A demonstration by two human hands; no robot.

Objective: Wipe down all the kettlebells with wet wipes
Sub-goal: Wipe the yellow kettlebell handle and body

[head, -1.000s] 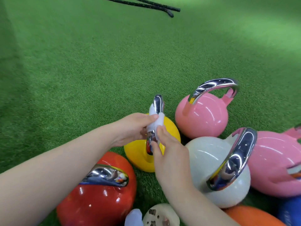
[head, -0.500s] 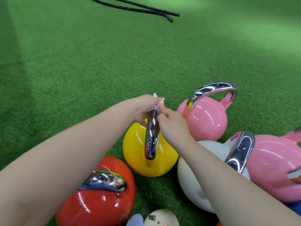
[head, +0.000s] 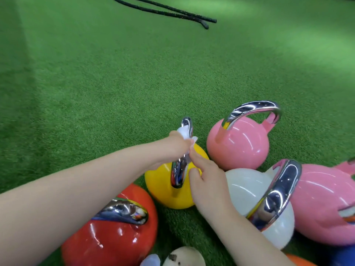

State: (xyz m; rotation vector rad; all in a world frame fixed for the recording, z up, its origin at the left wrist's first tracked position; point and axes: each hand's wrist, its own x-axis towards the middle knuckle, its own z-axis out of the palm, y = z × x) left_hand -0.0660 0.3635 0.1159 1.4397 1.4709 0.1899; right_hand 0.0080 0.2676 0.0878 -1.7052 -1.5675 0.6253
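Observation:
A yellow kettlebell (head: 165,189) with a chrome handle (head: 187,122) stands on the green turf. My left hand (head: 177,144) grips a white wet wipe (head: 184,132) wrapped round the upper part of that handle. My right hand (head: 204,179) rests against the yellow kettlebell just right of the handle, fingers loosely extended, its index fingertip close under the wipe. Around it sit a pink kettlebell (head: 240,148), a white kettlebell (head: 245,187), a second pink kettlebell (head: 322,204) and a red kettlebell (head: 107,239).
Two black ropes (head: 172,13) lie on the turf far ahead. An orange kettlebell (head: 299,263) and a blue one (head: 343,255) peek in at the bottom right. A beige object (head: 182,256) and a pale blue one (head: 151,261) sit at the bottom edge.
Both hands pinched the wipe at the top of the handle half a second ago. My right hand has since dropped to the yellow body, while the left keeps the wipe on the handle.

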